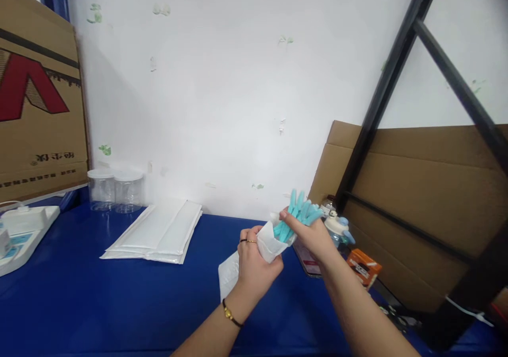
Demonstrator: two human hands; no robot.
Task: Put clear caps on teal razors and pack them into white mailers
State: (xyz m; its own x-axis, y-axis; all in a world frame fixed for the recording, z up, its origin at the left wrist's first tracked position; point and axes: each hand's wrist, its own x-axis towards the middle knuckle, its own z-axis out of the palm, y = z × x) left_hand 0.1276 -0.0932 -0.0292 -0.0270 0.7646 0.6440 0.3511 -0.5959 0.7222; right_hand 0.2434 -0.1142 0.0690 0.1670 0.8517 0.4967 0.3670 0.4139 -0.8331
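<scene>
My left hand (256, 264) is wrapped around a white padded mailer (229, 275), bunching it near its mouth. Out of that mouth stick turquoise rubber gloves (299, 211), their fingers pointing up and to the right. My right hand (311, 234) is closed on the gloves at the opening, thumb across them. The lower part of the gloves is hidden inside the mailer. Both hands are above the blue table (159, 304), in front of the white wall. A stack of flat white mailers (159, 232) lies to the left of my hands.
Two clear jars (102, 190) with white lids stand by the wall. A power strip (29, 240) lies far left, near a large carton (39, 103). On the right are a phone (307, 262), a bottle (338, 227), an orange box (364, 268) and a black metal frame (383, 95).
</scene>
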